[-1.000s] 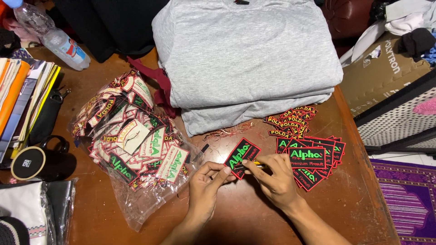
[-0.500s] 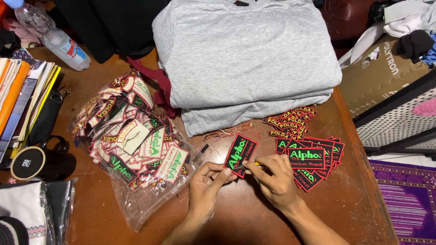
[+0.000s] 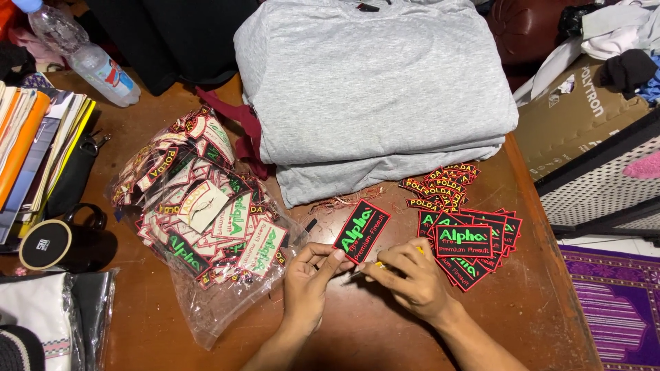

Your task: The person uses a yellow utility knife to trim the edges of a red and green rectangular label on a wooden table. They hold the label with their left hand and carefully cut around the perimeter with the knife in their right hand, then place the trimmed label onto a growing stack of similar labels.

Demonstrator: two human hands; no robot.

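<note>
Near the table's front edge, the left hand pinches a black patch by its lower corner; the right hand pinches a small yellow tool beside it.

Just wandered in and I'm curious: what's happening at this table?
A person sits at a brown wooden table, holding a black rectangular embroidered patch with green lettering and red edging in the left hand. The right hand pinches a small yellow-handled tool at the patch's lower edge. A pile of similar patches lies to the right, a clear plastic bag of patches to the left, folded grey shirts behind.
</note>
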